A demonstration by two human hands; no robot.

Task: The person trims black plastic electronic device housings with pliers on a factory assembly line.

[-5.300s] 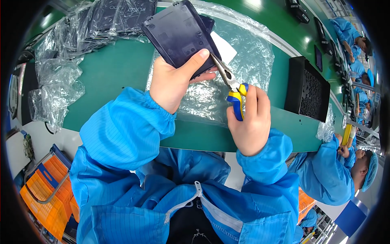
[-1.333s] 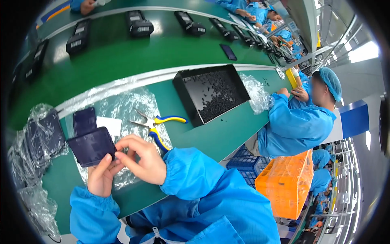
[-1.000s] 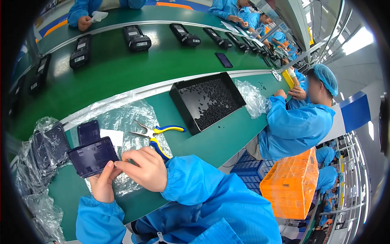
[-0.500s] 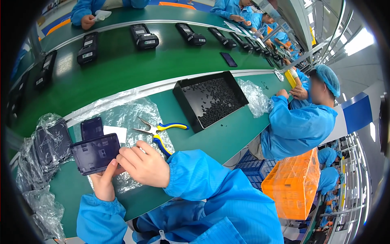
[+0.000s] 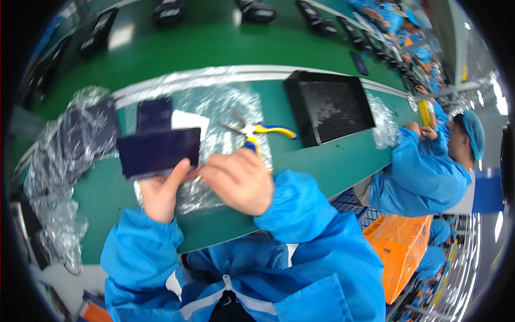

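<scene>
My left hand (image 5: 161, 193) holds a dark flat rectangular panel (image 5: 158, 151) by its lower edge, thumb on its face. My right hand (image 5: 238, 180) sits beside it, fingertips touching the panel's lower right corner, fingers curled; whether it pinches anything is hidden. Pliers with yellow and blue handles (image 5: 257, 131) lie on a clear plastic sheet (image 5: 214, 107) just beyond my right hand. A second dark panel (image 5: 154, 114) lies flat behind the held one, next to a white card (image 5: 189, 121).
A black tray (image 5: 330, 107) stands to the right on the green bench (image 5: 322, 161). Crumpled plastic bags with dark parts (image 5: 80, 134) pile at left. A co-worker in blue (image 5: 424, 172) sits at right. Black devices ride the far belt (image 5: 257, 11). An orange crate (image 5: 399, 241) is below.
Five seconds ago my right hand held the pliers against the panel; the pliers now lie on the plastic sheet. Over the last second the panel tilted up and my right hand stayed at its corner.
</scene>
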